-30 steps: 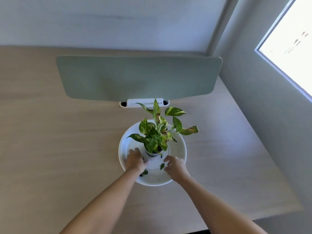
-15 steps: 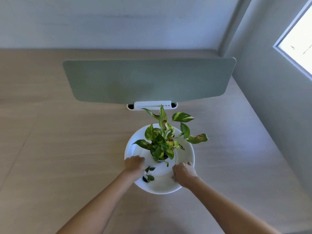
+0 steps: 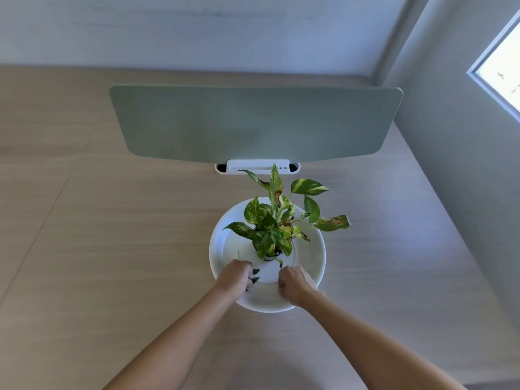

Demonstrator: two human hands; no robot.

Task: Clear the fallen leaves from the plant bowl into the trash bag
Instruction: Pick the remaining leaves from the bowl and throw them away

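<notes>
One bowl [image 3: 309, 249], one potted plant [image 3: 277, 226], two hands (left hand [image 3: 235, 278], right hand [image 3: 295, 282]), one divider panel [image 3: 253, 122], one desk [image 3: 112, 249].

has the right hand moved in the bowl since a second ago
Yes. The right hand has drawn back from the pot toward the bowl's near rim and curled closed.

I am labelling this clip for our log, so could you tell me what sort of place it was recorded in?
Probably an office or study workstation: a wood-grain desk carries a green privacy panel clamped at its back edge, a window is set in the side wall, and a potted plant stands in a white bowl.
</notes>
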